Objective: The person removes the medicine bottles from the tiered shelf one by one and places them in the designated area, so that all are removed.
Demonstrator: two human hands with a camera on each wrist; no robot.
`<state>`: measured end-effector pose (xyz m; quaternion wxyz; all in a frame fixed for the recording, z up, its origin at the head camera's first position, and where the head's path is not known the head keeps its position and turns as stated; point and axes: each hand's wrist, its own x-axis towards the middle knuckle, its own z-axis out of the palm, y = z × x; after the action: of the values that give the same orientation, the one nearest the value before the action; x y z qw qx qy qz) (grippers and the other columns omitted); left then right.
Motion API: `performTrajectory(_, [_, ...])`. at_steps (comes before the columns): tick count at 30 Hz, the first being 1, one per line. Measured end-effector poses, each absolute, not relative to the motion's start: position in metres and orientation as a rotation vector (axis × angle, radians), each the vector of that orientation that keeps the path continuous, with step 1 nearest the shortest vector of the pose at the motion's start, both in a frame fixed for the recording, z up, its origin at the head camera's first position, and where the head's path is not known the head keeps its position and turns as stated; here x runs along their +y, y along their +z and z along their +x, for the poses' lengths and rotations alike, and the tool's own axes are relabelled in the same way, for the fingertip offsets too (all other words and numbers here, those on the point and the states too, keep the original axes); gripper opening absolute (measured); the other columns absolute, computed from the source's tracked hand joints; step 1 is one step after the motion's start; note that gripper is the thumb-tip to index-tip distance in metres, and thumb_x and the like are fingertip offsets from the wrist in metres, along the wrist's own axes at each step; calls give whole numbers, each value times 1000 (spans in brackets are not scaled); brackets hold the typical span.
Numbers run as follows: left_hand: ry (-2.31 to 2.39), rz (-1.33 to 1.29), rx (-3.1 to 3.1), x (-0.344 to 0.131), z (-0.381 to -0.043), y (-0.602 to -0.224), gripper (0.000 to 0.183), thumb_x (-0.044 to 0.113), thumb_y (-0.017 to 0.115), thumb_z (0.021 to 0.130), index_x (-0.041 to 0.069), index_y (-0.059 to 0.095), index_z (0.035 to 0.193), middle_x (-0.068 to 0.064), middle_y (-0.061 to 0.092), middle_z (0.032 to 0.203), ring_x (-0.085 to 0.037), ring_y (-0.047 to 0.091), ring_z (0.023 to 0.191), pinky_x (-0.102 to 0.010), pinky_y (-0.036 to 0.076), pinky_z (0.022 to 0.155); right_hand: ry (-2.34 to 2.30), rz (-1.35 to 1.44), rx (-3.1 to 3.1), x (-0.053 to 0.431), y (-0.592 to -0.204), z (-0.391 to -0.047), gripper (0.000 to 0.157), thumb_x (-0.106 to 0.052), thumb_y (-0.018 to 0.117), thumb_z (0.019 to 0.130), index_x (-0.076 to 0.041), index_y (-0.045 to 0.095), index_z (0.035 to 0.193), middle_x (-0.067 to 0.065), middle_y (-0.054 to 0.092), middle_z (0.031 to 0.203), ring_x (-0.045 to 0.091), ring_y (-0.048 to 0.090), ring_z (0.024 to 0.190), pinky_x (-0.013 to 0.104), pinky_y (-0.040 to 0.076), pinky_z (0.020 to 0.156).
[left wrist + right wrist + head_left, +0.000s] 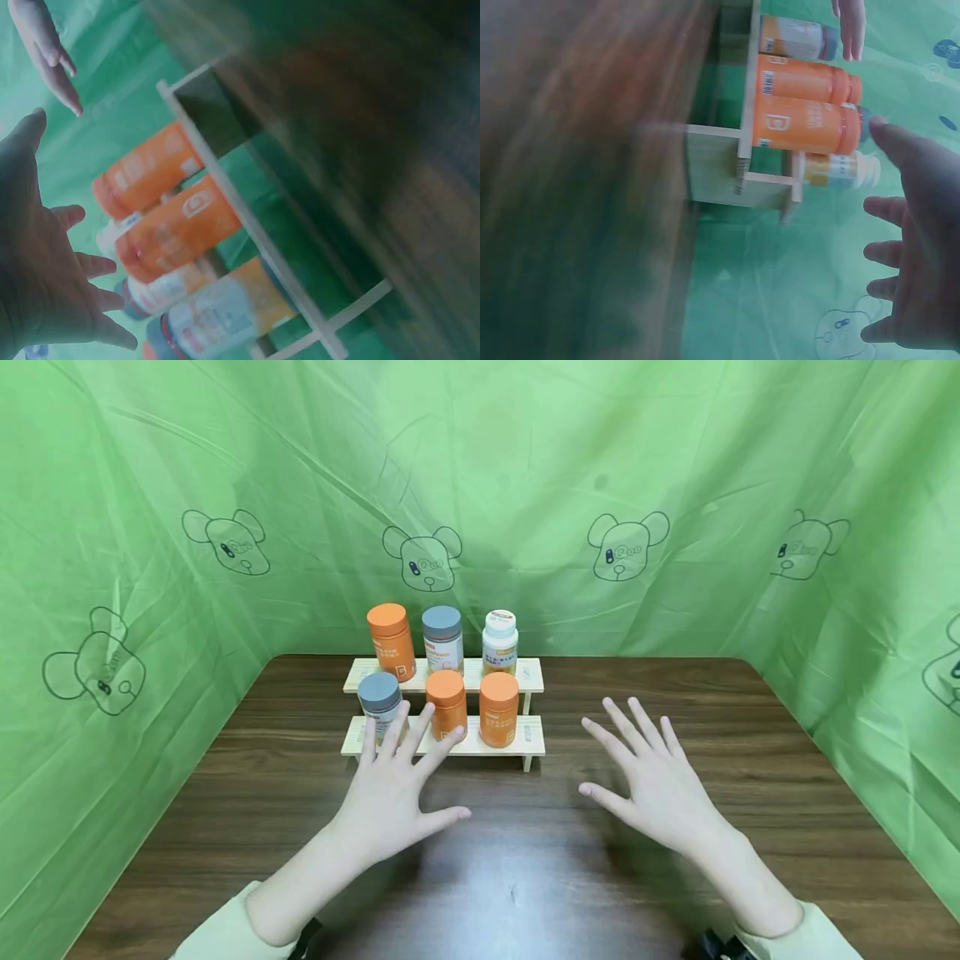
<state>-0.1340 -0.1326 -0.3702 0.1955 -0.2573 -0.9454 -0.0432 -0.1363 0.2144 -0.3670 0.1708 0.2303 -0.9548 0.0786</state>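
My left hand (pixel 393 789) is spread with straight fingers, overlapping the front of the lower shelf in the head view and holding nothing. To the right of the shelf, my right hand (pixel 660 785) is likewise spread and holds nothing. A two-tier wooden shelf (pixel 528 735) carries several bottles. Its lower tier has a grey-lidded bottle (pixel 380 693), partly hidden behind my left fingers, then an orange bottle (pixel 447 702) and a second orange bottle (pixel 498 710). On the upper tier stand an orange bottle (pixel 392 643), a grey-lidded bottle (pixel 443 639) and a white-capped bottle (pixel 500 642).
The shelf stands on a dark wooden table (pixel 637 902), toward its back edge. Green curtain (pixel 525 460) with printed bear heads surrounds the table at the back and both sides. Light sleeves (pixel 232 935) cover my forearms.
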Motion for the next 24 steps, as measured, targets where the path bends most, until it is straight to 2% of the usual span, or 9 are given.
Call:
performTrajectory(5, [-171, -691, -2626, -140, -140, -354, 94, 81, 50, 72, 37, 21, 150, -3, 8, 159, -35, 3, 144, -64, 0, 109, 287, 646, -2703, 214, -351, -145, 74, -60, 56, 86, -29, 31, 148, -2, 10, 158, 26, 4, 145, 57, 9, 112])
performTrajectory(9, [-188, -658, -2610, -151, -147, -344, 96, 80, 54, 70, 34, 26, 149, -4, 14, 158, -34, 3, 145, -62, -2, 110, 326, 661, -2685, 213, -338, -154, 73, -57, 56, 87, -29, 29, 148, -1, 11, 158, 27, 6, 145, 57, 14, 112])
performTrajectory(12, [-212, -636, -2600, -161, -151, -338, 96, 78, 58, 69, 33, 29, 148, -6, 20, 156, -32, 1, 145, -63, 1, 110, 361, 672, -2671, 210, -329, -160, 73, -56, 56, 87, -29, 28, 149, -1, 12, 158, 26, 7, 145, 55, 15, 113])
performTrajectory(16, [-265, -637, -2594, -175, -156, -330, 98, 74, 64, 67, 33, 28, 148, -5, 19, 157, -30, 1, 145, -64, 6, 109, 441, 690, -2662, 206, -317, -169, 72, -55, 57, 88, -31, 27, 149, -2, 13, 158, 26, 7, 145, 56, 17, 111])
performTrajectory(20, [-333, -639, -2590, -190, -158, -324, 100, 68, 71, 65, 30, 30, 148, -4, 19, 157, -31, 5, 145, -61, 6, 111, 561, 704, -2672, 200, -305, -180, 70, -54, 56, 89, -34, 25, 149, -6, 11, 157, 22, 6, 146, 61, 20, 108])
performTrajectory(24, [-417, -637, -2586, -205, -162, -322, 102, 61, 77, 64, 29, 30, 148, -5, 23, 155, -30, 9, 145, -56, 5, 113, 664, 719, -2674, 196, -294, -192, 69, -53, 55, 90, -36, 22, 149, -9, 10, 157, 18, 3, 146, 61, 17, 109])
